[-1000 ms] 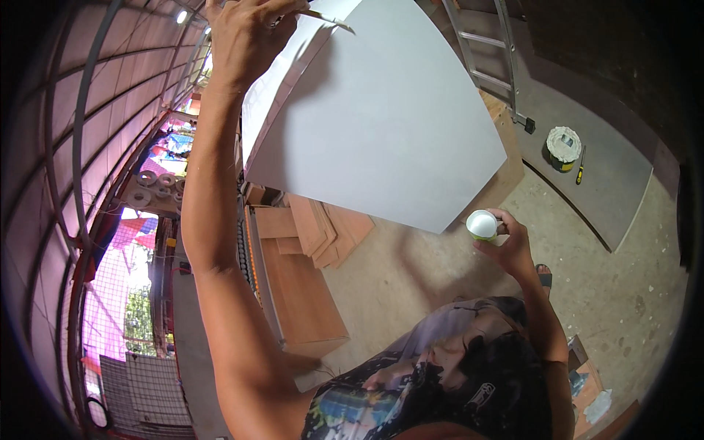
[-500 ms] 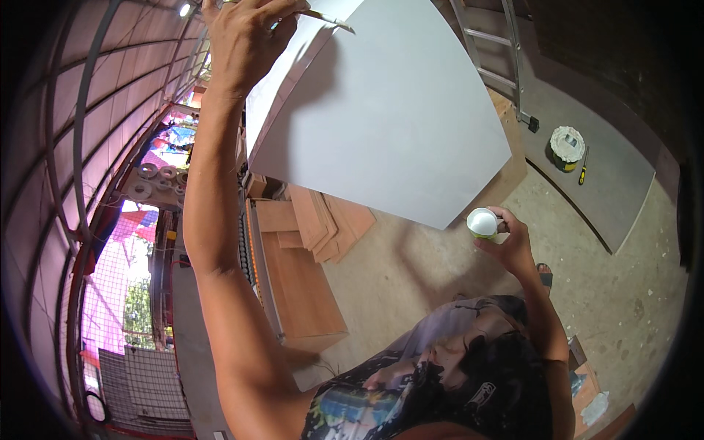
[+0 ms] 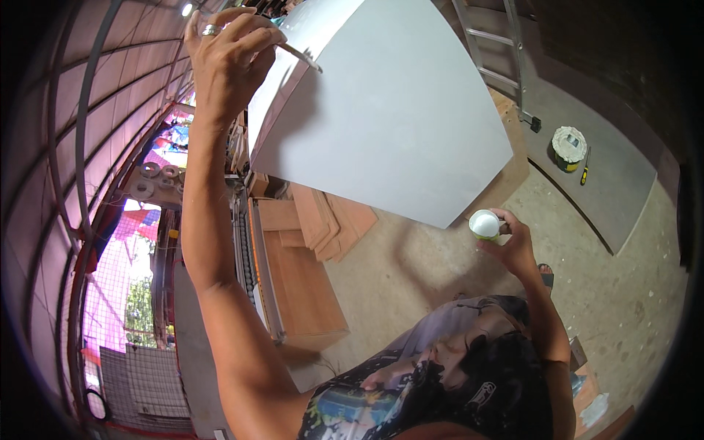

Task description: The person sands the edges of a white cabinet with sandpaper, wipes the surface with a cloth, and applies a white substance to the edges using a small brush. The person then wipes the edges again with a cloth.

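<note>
My left hand (image 3: 233, 62), wearing a silver ring, is raised at the top left, fingers closed on a slim brush (image 3: 302, 57). The brush tip is over the left edge of a large white board (image 3: 392, 117) with a bright white face along its left side; I cannot tell whether the bristles touch it. Lower right of the board, my right hand (image 3: 511, 246) grips a small cup (image 3: 485, 222) with white paint inside and green on its outside.
A metal ladder (image 3: 493, 37) stands behind the board. A paint tub (image 3: 569, 154) and yellow-handled screwdriver (image 3: 584, 172) lie on a grey panel (image 3: 616, 205). Plywood pieces (image 3: 323, 220) and a wooden box (image 3: 304, 301) sit below the board on the concrete floor (image 3: 609, 308).
My left hand has moved left and slightly down, carrying the brush tip down and to the left along the board's edge. My right hand with the cup has barely moved.
</note>
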### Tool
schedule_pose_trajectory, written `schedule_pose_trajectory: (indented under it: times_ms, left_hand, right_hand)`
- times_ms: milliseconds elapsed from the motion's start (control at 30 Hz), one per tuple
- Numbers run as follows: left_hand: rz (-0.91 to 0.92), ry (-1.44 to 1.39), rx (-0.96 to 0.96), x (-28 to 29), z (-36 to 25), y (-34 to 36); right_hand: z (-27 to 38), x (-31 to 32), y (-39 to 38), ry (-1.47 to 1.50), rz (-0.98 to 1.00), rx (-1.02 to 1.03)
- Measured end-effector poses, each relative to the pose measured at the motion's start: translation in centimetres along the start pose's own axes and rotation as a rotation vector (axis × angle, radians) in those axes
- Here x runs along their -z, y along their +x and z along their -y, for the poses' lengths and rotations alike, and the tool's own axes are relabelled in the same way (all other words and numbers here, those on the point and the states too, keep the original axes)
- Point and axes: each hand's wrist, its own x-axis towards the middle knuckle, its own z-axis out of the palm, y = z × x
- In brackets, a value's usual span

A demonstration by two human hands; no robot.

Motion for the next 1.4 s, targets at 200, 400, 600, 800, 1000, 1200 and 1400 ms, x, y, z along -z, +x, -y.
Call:
schedule_pose_trajectory:
  times_ms: [200, 400, 600, 800, 1000, 1200, 1400]
  left_hand:
    - [-0.047, -0.005, -0.050, -3.6, 0.8, 4.9]
    - [-0.096, -0.080, -0.065, -5.4, -0.6, 12.2]
    - [-0.179, -0.018, -0.060, -7.3, 0.0, 14.8]
    - [-0.157, -0.071, -0.043, -6.8, -0.9, 14.3]
    - [-0.161, -0.096, -0.079, -6.0, -0.6, 14.2]
    - [-0.139, -0.086, -0.053, -6.2, -1.1, 14.0]
    - [-0.136, -0.066, -0.053, -5.8, -0.4, 13.2]
  right_hand:
    - [-1.1, 1.0, -0.6, -0.007, -0.065, -0.004]
    - [-1.9, 2.6, -1.2, 0.036, -0.141, -0.045]
    - [-2.2, 3.3, -1.4, 0.025, -0.161, -0.035]
    - [-1.9, 3.7, -0.9, 0.027, -0.162, -0.005]
    - [-2.0, 3.4, -0.5, 0.046, -0.142, 0.002]
    - [-1.9, 3.0, -0.9, 0.058, -0.123, 0.005]
    - [-1.9, 3.3, -0.9, 0.064, -0.129, -0.001]
